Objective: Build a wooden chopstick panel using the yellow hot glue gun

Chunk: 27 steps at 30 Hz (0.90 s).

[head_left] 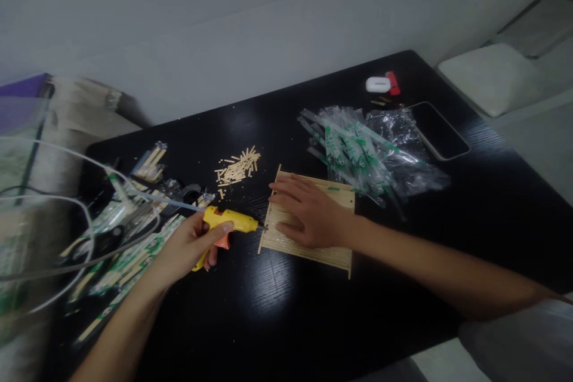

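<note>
My left hand (190, 245) is closed around a yellow hot glue gun (235, 220) with an orange trigger. A pale glue stick (172, 202) runs out of the gun's back end. The nozzle points right and meets, or nearly meets, the left edge of a panel of thin wooden sticks (308, 253) laid side by side. Cross sticks run along the panel's left and right edges. On top of the panel my right hand (308, 209) lies flat with its fingers stretched out, covering its middle.
Behind the gun is a pile of short cut sticks (239, 167). Green-printed plastic wrappers (353, 143) and a phone (437, 130) lie at the right, a white case (378, 84) farther back. Wrapped chopsticks (129, 268), scissors (117, 231) and looping cables (89, 233) crowd the left.
</note>
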Each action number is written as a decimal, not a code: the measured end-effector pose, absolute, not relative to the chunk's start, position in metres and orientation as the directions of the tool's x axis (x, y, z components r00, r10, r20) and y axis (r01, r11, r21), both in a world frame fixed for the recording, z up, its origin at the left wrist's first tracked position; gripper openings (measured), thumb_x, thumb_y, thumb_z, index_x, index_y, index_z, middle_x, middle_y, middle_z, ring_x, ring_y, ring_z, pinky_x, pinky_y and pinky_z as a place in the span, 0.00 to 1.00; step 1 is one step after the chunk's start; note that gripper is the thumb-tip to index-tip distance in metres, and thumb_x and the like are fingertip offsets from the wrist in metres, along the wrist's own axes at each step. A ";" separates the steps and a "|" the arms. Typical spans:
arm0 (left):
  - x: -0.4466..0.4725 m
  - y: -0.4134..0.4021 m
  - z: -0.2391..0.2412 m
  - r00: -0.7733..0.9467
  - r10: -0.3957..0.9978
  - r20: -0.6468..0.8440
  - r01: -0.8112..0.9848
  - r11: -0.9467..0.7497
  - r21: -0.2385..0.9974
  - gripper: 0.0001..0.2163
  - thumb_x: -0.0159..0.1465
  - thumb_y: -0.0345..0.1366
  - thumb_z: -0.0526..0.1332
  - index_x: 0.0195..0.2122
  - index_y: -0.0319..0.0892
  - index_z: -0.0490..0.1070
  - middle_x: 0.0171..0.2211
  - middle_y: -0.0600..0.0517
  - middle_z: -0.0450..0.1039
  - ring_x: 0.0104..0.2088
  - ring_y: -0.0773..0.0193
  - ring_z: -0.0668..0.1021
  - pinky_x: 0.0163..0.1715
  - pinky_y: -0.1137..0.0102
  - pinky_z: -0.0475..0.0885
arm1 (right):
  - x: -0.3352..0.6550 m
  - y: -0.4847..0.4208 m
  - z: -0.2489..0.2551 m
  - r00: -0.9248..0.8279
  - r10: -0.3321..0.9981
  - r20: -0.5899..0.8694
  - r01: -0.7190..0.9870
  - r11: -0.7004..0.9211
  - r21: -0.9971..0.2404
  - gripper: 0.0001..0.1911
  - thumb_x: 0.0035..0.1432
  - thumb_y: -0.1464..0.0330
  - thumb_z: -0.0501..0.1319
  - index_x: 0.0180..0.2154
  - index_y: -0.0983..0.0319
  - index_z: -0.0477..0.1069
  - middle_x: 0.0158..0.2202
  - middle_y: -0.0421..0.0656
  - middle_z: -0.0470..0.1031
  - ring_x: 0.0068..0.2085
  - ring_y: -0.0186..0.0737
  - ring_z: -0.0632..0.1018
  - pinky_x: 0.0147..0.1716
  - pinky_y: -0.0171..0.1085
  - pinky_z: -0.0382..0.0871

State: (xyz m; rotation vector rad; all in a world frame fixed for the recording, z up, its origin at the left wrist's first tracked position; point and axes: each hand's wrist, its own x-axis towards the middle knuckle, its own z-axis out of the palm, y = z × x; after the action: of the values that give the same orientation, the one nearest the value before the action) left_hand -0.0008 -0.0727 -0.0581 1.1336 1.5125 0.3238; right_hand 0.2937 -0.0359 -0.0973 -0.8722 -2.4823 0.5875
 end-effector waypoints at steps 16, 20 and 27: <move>0.001 -0.072 -0.062 0.106 0.810 -0.577 0.465 0.473 0.749 0.20 0.63 0.56 0.64 0.33 0.42 0.68 0.13 0.57 0.70 0.13 0.68 0.72 0.13 0.76 0.64 | 0.293 -0.035 -0.097 -0.706 0.654 0.271 0.468 0.718 -0.515 0.24 0.65 0.62 0.62 0.59 0.65 0.69 0.65 0.56 0.68 0.68 0.53 0.67 0.70 0.58 0.54; 0.002 -0.072 -0.061 0.111 0.812 -0.573 0.469 0.465 0.750 0.20 0.64 0.56 0.64 0.32 0.42 0.68 0.13 0.57 0.70 0.13 0.68 0.72 0.13 0.77 0.63 | 0.293 -0.036 -0.097 -0.704 0.655 0.275 0.474 0.722 -0.505 0.24 0.65 0.61 0.62 0.59 0.65 0.69 0.65 0.56 0.68 0.68 0.53 0.66 0.71 0.57 0.54; 0.002 -0.069 -0.056 0.136 0.803 -0.580 0.478 0.459 0.749 0.19 0.61 0.53 0.67 0.34 0.42 0.68 0.12 0.58 0.70 0.12 0.68 0.71 0.12 0.77 0.62 | 0.293 -0.036 -0.098 -0.704 0.657 0.271 0.476 0.719 -0.506 0.24 0.65 0.61 0.62 0.59 0.64 0.68 0.65 0.56 0.68 0.68 0.53 0.66 0.70 0.58 0.55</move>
State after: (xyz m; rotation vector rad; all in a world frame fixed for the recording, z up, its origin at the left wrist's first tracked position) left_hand 0.0020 -0.0691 -0.0556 1.1753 1.5082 0.3396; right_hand 0.2935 -0.0356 -0.0976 -0.8694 -2.4875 0.5632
